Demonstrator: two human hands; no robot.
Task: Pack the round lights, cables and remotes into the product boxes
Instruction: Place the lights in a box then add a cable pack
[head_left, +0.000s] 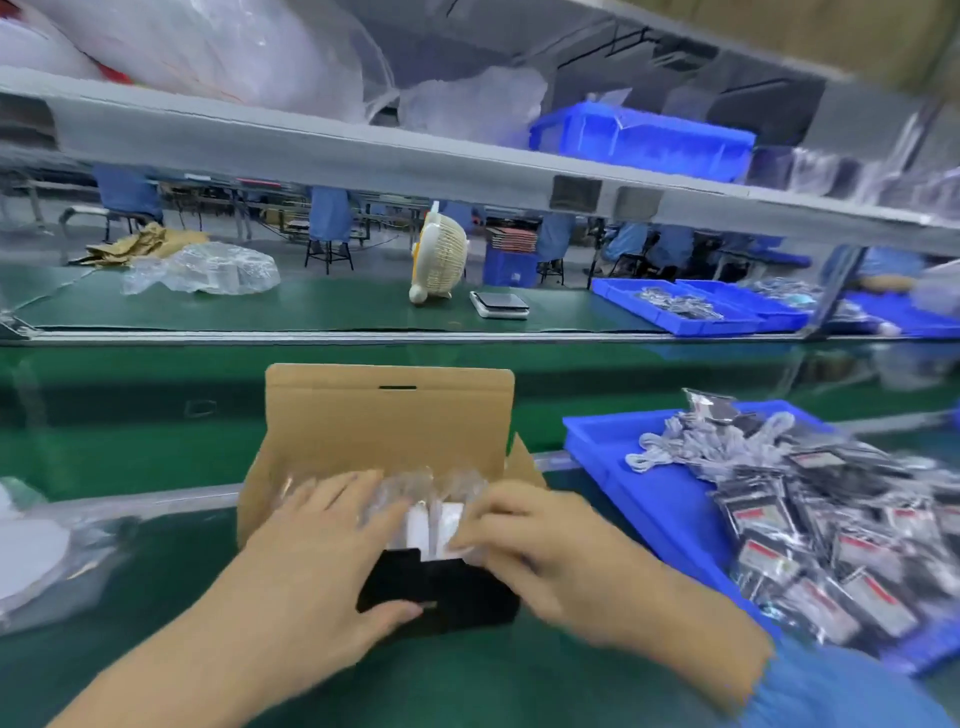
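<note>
Bagged round lights (434, 519) stand on edge in an open product box (387, 431) on the green bench, its cardboard lid raised. The left hand (322, 540) lies flat across the wrapping, fingers extended, thumb on the black front wall. The right hand (524, 530) curls over the bags' right side; motion blur hides whether it pinches them. Seating them evenly probably needs level downward pressure. A blue tray (613, 462) of bagged cables and remotes (810, 525) sits just right.

No text could be read anywhere. The bagged packets (810, 545) in the blue tray (649, 499), right of the right hand (524, 525), carried red labels too blurred to make out.
</note>
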